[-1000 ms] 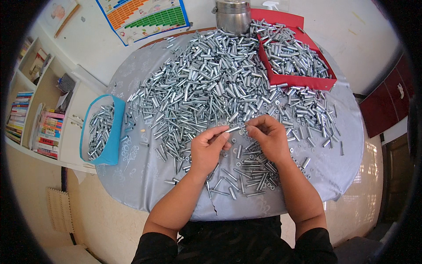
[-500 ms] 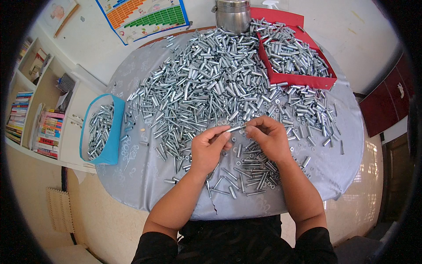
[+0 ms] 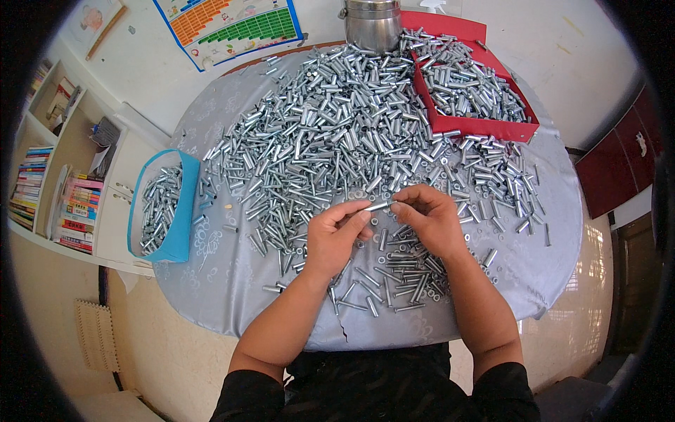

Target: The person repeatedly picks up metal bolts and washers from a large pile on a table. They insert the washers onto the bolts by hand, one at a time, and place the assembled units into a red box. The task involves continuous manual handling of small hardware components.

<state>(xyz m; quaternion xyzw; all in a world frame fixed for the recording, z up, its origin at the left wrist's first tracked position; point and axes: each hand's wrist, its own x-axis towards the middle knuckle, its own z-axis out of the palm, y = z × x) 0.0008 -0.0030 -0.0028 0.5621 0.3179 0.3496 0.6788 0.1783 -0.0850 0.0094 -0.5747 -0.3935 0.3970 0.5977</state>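
Between my hands a short, shiny sleeve anchor [image 3: 378,207] lies roughly level above the table. My left hand [image 3: 336,235] pinches its left end between thumb and fingers. The thumb and fingertips of my right hand [image 3: 432,219] close on its right end; any small part there is hidden by the fingers. Beneath and beyond my hands spreads a big heap of silver metal sleeves and bolts [image 3: 330,133]. A smaller group of bolts [image 3: 404,281] and washers lies between my forearms, close to the table's near edge.
A blue fabric bin [image 3: 184,211] of metal pieces stands at the table's left. At the back right is a red box [image 3: 485,130] full of them, beside a steel pot [image 3: 373,28]. The grey tablecloth [image 3: 232,295] covers a round table. Bookshelves [image 3: 77,162] stand left.
My right fingers have shifted very slightly at the end of the sleeve anchor. My left hand keeps its grip in nearly the same place.
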